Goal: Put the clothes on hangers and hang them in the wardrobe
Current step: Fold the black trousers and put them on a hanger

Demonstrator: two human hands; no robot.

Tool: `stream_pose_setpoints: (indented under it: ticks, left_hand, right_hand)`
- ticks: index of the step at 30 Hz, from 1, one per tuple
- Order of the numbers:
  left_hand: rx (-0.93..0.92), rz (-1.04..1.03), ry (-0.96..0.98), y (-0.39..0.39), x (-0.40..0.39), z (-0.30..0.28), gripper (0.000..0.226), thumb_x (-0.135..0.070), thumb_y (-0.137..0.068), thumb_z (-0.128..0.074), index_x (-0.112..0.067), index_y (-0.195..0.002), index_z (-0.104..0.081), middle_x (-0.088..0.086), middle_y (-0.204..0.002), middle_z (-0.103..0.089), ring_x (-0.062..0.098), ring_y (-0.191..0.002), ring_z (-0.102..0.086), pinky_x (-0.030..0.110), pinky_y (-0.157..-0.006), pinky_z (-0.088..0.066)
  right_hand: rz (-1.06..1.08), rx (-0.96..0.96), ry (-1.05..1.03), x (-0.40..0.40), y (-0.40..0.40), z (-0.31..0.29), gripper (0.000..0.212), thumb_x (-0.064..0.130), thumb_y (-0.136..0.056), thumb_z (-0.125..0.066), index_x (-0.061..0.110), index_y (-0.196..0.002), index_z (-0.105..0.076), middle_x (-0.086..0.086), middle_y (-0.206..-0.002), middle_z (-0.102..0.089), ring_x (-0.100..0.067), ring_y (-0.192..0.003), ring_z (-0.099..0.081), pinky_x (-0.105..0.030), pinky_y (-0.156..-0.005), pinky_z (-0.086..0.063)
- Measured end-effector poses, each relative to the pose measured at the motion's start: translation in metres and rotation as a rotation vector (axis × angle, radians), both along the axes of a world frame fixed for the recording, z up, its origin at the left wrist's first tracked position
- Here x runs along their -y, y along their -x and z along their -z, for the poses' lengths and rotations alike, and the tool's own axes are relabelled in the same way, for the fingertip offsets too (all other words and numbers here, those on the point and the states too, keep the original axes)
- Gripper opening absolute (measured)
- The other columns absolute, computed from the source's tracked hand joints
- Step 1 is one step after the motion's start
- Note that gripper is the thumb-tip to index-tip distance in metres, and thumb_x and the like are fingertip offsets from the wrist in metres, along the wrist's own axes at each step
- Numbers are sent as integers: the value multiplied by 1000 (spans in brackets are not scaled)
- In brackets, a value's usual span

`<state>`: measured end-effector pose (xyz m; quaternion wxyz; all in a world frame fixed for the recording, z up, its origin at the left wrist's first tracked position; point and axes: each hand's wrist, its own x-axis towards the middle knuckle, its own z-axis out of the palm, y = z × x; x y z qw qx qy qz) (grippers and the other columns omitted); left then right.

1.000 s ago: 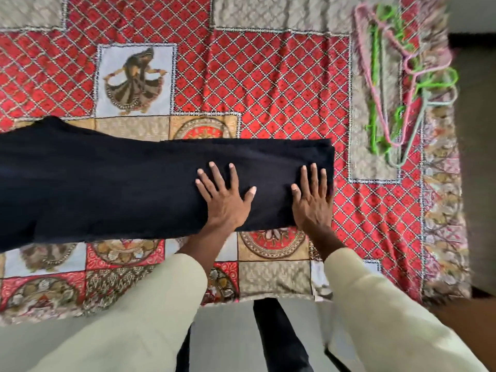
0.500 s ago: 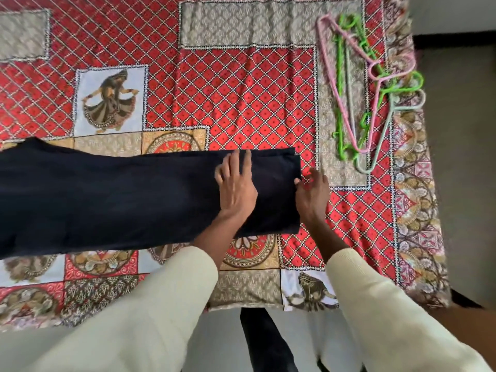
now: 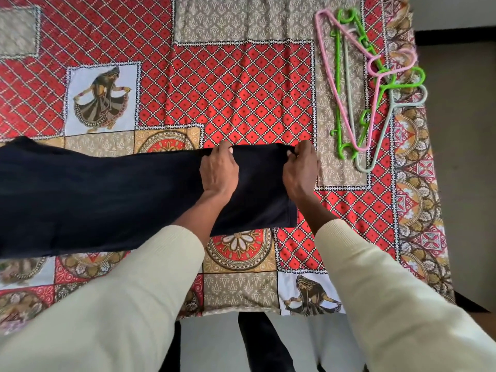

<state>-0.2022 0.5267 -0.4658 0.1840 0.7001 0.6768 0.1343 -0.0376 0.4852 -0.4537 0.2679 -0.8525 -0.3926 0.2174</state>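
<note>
Black garment (image 3: 107, 200): a long dark piece, folded flat, lies across the patterned bedspread (image 3: 241, 89), running from the left edge of view to a hemmed end near the middle of the bed. Which kind of garment it is cannot be told from this view.

Left hand (image 3: 218, 169): placed on the garment a little in from its hemmed end, fingers curled over the far edge of the cloth and gripping it there. The cloth's far edge rises slightly between the two hands.

Right hand (image 3: 302, 170): at the far corner of the garment's hemmed end, fingers bent and pinching the corner of the cloth. The knuckles face the camera; the fingertips are largely hidden behind the fabric.

Both forearms wear cream sleeves (image 3: 375, 277) and reach in from the near side of the garment.

Hangers (image 3: 370, 84): a loose pile of plastic hangers lies on the bedspread beyond and to the right of the garment's hemmed end, well apart from it. A pink hanger (image 3: 346, 76) lies uppermost, green hangers (image 3: 338, 84) cross beneath it, and a pale grey hanger (image 3: 375, 146) sits nearest the garment. Their hooks point toward the right edge of the bed.

Bedspread: red diamond print with beige panels and printed dancer figures; the garment covers part of its medallion row
</note>
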Motion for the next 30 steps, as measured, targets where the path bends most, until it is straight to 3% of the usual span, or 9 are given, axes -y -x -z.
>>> stream_pose_setpoints:
  ticks: [6,10,13,16,18,20,22,25,30]
  left_hand:
    - [76,4,159,-5,24,-1,31,-12,-102,-44,-7,-132,-40,18,-109,-67,36,-101,-63,47,-83,-52]
    - [-36,210,297,-7,58,4,39,-23,-100,-50,-5,-133,-45,23,-147,-39,36,-136,-37,40,-115,-30]
    - [-156,309,413,-4,62,7,56,-29,-99,-51,-10,-149,-32,22,-160,-6,36,-147,-11,42,-123,-11]
    - [-156,245,485,-5,55,-12,49,-38,-98,-52,-22,-144,-44,15,-146,-27,36,-136,-25,45,-114,-24]
    - [86,129,616,-3,47,-34,36,-43,-99,-49,-22,-124,-62,8,-119,-53,31,-116,-48,40,-96,-41]
    - [560,-53,891,6,42,-63,45,-55,-97,-48,-17,-108,-69,5,-97,-66,26,-97,-63,37,-80,-53]
    - [813,-114,1029,26,37,-94,60,-70,-88,-50,-19,-111,-71,7,-99,-72,23,-95,-69,38,-81,-59]
    - [1003,-102,1084,84,29,-140,64,-72,-81,-58,-21,-116,-70,5,-107,-74,23,-97,-71,37,-77,-57]
    - [1136,-76,1027,226,9,-181,21,-38,-81,-72,-17,-78,-75,2,-83,-71,16,-80,-68,28,-77,-50]
  right_hand:
    - [83,-115,158,12,-9,15,44,40,-91,-60,0,-109,-54,-20,-120,-55,-38,-111,-53,-44,-96,-43]
    - [-39,-69,416,38,2,5,78,55,-80,-70,1,-131,-48,-21,-139,-42,-37,-137,-31,-44,-114,-26]
    - [-117,-153,446,43,4,-4,62,43,-78,-77,3,-123,-61,-6,-114,-54,-33,-128,-40,-43,-110,-33]
    - [27,-469,350,42,7,-19,44,29,-65,-80,10,-104,-71,-5,-98,-72,-30,-97,-67,-46,-88,-54]
    - [45,-507,293,43,18,-38,40,18,-69,-76,11,-107,-68,-5,-96,-72,-26,-85,-69,-41,-79,-58]
    - [-17,-418,215,44,41,-67,32,12,-76,-71,11,-107,-64,-2,-93,-70,-23,-81,-66,-32,-69,-54]
    - [-86,-326,178,44,73,-99,19,14,-80,-66,15,-97,-57,8,-78,-62,-16,-70,-60,-27,-56,-43]
    - [-211,-258,166,40,148,-142,18,24,-85,-62,15,-99,-57,1,-83,-64,-20,-70,-61,-30,-57,-43]
    - [-325,-225,167,23,304,-187,31,13,-85,-53,6,-115,-60,-10,-107,-55,-34,-90,-58,-34,-73,-42]
